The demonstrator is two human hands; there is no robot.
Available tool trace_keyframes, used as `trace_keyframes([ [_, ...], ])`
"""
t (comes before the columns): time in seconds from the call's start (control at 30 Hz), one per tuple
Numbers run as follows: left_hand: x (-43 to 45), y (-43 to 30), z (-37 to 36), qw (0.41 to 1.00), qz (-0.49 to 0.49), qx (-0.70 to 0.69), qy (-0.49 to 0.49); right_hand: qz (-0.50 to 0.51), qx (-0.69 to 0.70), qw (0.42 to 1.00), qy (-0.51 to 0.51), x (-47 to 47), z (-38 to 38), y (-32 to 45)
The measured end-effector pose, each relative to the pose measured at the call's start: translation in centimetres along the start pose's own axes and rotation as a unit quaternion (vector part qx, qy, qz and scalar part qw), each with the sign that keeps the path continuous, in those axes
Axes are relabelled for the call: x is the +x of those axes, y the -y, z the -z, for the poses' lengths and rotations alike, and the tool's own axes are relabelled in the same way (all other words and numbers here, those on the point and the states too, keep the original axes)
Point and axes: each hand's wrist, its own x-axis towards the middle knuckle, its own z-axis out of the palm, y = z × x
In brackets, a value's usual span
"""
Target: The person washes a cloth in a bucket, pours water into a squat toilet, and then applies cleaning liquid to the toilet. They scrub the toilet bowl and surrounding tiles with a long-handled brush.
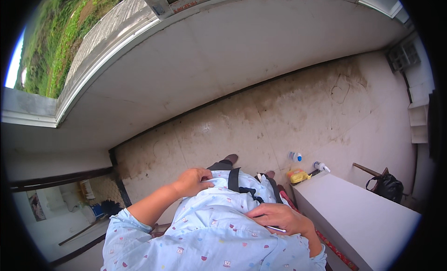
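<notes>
My left hand (193, 182) lies against the left side of a light-blue patterned shirt (213, 218), its fingers curled at the fabric. Whether it grips the cloth cannot be made out. Across the lower right of the shirt rests my right hand (279, 216), fingers together and pointing left. A slim, shiny, pale object (276, 229) shows at the underside of that hand; its kind is unclear, and the palm is hidden. Between the hands, a black strap (234, 180) crosses the shirt, with black fabric (252, 193) bunched beside it.
A white-topped cabinet (356, 201) stands close on my right. Near its far corner are a yellow bottle (298, 176), a white bottle (320, 166) and a blue-capped bottle (294, 156). A black bag (387, 187) is farther right. Ahead, a wall (244, 50) borders the stained floor (216, 127); a doorway is left.
</notes>
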Motion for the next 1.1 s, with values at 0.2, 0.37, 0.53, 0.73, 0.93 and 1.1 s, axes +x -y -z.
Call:
trace_keyframes([
  [0.2, 4.6, 3.1, 1.3, 0.942, 0.009, -0.138, -0.304, 0.010, -0.014, 1.000, 0.014, 2.5, -1.2, 0.1],
  [0.37, 9.2, 8.0, 0.3, 0.947, 0.026, -0.140, -0.287, -0.023, -0.021, 0.998, 0.046, 4.8, -2.0, 0.3],
  [0.53, 10.2, 9.6, 0.7, 0.965, 0.046, -0.130, -0.224, -0.051, -0.074, 0.996, 0.027, 6.0, -2.0, -0.1],
  [0.73, 8.1, 8.9, 1.7, 0.987, 0.015, 0.050, -0.154, -0.097, -0.079, 0.977, -0.175, 10.7, -1.3, -1.4],
  [0.93, 5.2, 8.3, 5.3, 0.997, 0.035, -0.067, 0.028, -0.054, -0.126, 0.987, -0.083, 13.7, -3.7, -6.0],
  [1.1, 1.4, 5.1, 5.7, 0.962, 0.058, -0.141, 0.227, -0.160, -0.222, 0.962, 0.010, 13.2, -3.6, -8.7],
])
